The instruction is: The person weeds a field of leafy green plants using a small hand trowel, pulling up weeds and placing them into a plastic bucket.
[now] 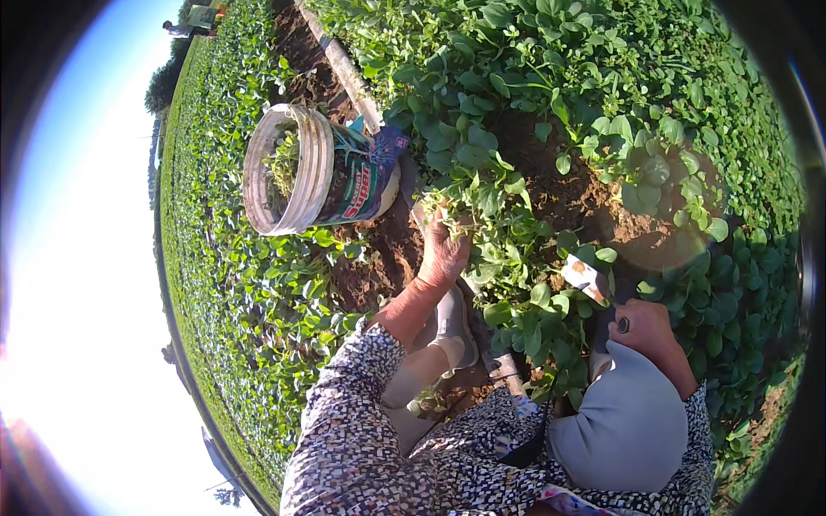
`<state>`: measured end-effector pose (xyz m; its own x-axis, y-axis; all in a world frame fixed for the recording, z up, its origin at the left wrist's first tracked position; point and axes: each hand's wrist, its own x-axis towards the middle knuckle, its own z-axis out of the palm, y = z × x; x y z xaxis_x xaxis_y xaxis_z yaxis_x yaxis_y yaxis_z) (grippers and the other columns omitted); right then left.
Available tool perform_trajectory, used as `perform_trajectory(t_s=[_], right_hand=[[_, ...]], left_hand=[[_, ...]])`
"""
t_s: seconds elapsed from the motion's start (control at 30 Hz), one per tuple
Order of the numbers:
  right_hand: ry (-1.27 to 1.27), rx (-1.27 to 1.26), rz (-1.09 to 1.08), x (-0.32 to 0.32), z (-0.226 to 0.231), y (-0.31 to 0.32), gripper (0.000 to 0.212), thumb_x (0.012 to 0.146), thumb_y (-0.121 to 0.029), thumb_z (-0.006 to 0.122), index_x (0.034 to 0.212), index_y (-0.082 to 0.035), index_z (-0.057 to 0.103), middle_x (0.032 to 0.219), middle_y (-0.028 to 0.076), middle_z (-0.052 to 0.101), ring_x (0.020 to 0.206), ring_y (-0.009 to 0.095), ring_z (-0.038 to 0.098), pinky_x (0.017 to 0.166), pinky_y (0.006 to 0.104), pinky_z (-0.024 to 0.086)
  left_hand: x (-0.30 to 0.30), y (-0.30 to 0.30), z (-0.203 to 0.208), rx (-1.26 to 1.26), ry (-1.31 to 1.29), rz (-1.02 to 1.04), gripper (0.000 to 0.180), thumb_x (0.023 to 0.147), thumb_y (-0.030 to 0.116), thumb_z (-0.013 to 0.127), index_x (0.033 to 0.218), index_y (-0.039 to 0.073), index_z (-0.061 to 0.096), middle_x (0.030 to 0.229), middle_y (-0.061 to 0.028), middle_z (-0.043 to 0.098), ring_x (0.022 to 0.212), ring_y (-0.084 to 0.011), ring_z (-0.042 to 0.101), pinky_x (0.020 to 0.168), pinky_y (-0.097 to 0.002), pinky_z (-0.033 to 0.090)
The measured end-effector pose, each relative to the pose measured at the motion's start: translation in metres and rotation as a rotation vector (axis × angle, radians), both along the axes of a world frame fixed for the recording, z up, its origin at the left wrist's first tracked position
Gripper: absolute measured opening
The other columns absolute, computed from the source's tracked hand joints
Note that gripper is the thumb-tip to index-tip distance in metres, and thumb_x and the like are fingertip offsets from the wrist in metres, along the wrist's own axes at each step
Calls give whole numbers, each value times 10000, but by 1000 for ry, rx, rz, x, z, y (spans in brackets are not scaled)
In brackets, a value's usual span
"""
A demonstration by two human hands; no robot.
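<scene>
Pale green leafy weeds are bunched in the closed fingers of my left hand, beside the bucket's base. My right hand is wrapped round the handle of a small trowel. Its light metal blade has brown soil on it and lies among the dark green leaves. To the left of my left hand is a large printed plastic bucket with a pale ribbed rim, its mouth facing left in the picture. Pulled greens lie inside it.
Dense leafy plants cover the bed on the right, around bare brown soil. A pale strip edges the bed. My boot stands beside it. Another crop row runs left; a person is far off.
</scene>
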<state>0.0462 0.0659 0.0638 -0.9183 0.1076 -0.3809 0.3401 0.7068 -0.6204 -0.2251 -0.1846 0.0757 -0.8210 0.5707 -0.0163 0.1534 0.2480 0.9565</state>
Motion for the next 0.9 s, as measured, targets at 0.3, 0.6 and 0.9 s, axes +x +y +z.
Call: perform_trajectory(t_s=[0.3,0.6,0.9], right_hand=[[124,1,-162,-12,34,0,225,686,-277,708,657,-64,641,618,121,596,607,328,597,554,412,452],[161,-43,-375,-29,103,9,275,744,-263,676,680,-7,600,573,105,558,514,195,530,520,343,412],[327,-599,-550,-34,158,-5,180,835,-210,674,756,-59,617,592,-51,488,461,26,395,405,199,283]], left_hand=[[-227,-173,184,-1073,385,589,709,771,266,699,1367,22,402,1309,-201,506,1104,-317,564,944,-390,453],[-123,-195,110,-517,834,694,243,815,94,611,1057,94,636,1069,-112,633,1012,-315,594,894,-393,465],[-8,-166,58,-541,651,15,181,822,49,602,983,74,680,926,-109,657,886,-252,633,793,-343,500]])
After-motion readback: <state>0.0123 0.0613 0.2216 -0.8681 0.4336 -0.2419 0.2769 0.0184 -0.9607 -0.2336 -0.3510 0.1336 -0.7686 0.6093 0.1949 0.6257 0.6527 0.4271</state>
